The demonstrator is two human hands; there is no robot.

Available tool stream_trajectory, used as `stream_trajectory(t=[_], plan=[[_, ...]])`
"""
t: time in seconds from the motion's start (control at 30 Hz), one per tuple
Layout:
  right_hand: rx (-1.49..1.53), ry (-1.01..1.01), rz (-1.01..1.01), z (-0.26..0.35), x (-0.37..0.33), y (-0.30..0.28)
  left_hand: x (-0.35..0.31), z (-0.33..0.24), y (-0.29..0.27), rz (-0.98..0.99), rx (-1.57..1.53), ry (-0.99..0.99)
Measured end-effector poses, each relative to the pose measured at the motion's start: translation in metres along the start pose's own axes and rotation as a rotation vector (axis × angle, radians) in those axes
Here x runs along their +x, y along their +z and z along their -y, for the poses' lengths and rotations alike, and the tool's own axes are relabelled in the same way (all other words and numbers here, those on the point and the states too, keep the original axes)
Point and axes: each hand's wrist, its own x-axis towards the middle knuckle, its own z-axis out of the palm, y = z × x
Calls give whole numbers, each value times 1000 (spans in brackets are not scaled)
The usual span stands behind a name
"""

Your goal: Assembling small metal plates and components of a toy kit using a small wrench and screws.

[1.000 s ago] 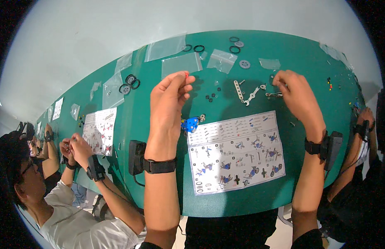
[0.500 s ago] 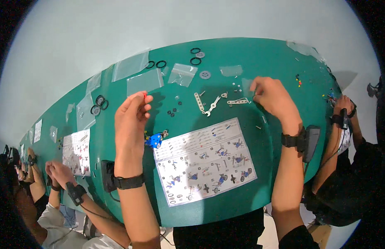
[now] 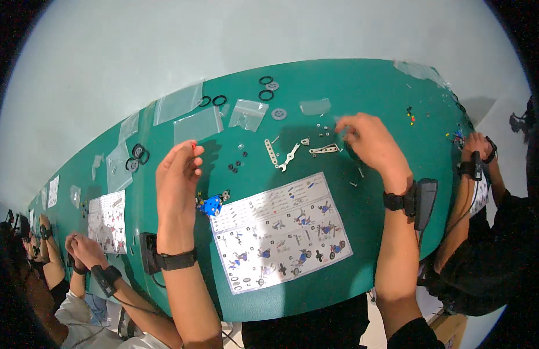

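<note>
My left hand (image 3: 178,174) is raised over the table, thumb and fingertips pinching a small red piece (image 3: 194,145) that is mostly covered. Below its wrist side lies a blue perforated part (image 3: 212,205) with small metal and coloured bits attached. My right hand (image 3: 373,142) hovers at the right with thumb and forefinger apart, and I see nothing between them. Closest to its fingertips are several small nuts (image 3: 323,131) and a metal strip (image 3: 324,149) with a screw along it. A flat spanner (image 3: 289,157) and another perforated strip (image 3: 270,152) lie between the hands.
A printed instruction sheet (image 3: 284,232) lies in front of me. Black rings (image 3: 266,95), grey wheel discs (image 3: 279,114) and clear plastic bags (image 3: 248,115) lie farther back. Small black pieces (image 3: 235,167) and loose screws (image 3: 353,184) are scattered about. Other people's hands (image 3: 86,250) work at both sides.
The view has shifted slightly. My right hand has moved a little left toward the nuts, its thumb and forefinger spreading. My left hand keeps its pinch on the red piece.
</note>
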Motion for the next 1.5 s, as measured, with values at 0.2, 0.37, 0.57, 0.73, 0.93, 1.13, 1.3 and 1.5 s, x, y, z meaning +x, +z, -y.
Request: stream_trajectory(t=[0.2, 0.37, 0.57, 0.73, 0.93, 1.13, 1.3, 1.5], plan=[[35, 101, -75, -14, 0, -6, -1, -4, -2, -37, 4, -8], [-82, 251, 4, -21, -6, -11, 2, -1, -2, -34, -3, -8], [-58, 538, 265, -2, -12, -26, 5, -3, -8, -35, -19, -10], [-203, 478, 550, 15, -22, -43, 0, -7, -5, -44, -44, -2], [9, 369, 470, 46, -46, -37, -2, -10, -5, -22, 8, 22], [43, 435, 421, 41, -45, -22, -2, -11, -6, -22, 2, 21], [-31, 325, 219, 36, -29, -38, 3, -6, -10, 15, -52, 30], [17, 549, 167, -22, -30, -61, -1, -10, -1, -26, -34, 12]])
